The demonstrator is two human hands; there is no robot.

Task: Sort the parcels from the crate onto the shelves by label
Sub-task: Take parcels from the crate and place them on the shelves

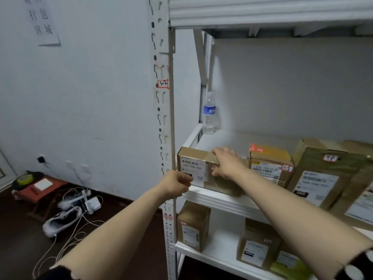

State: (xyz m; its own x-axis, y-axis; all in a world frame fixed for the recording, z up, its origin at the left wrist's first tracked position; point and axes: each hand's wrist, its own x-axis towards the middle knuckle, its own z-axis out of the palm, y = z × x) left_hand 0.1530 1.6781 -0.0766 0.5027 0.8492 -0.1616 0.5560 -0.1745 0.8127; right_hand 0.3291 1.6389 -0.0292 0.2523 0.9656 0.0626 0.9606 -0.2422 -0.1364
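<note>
On the middle shelf (pixel 218 201) of the white rack, at its left front corner, we are steadying a brown parcel (pixel 198 168) with a barcode label. Our right hand (pixel 227 163) is lying spread over its top and front, fingers clasping it. Our left hand (pixel 177 184) is curling closed at the parcel's near-left corner, just beside the upright post (pixel 166 118) tagged 3-2. More parcels are sitting to the right, and a water bottle (pixel 210 114) is standing behind.

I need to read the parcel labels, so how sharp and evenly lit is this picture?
Head view: light is soft and even, no hard glare; the label on the held parcel is partly legible; the parcels at the right edge are smeared; the wide lens bends the shelf post.
</note>
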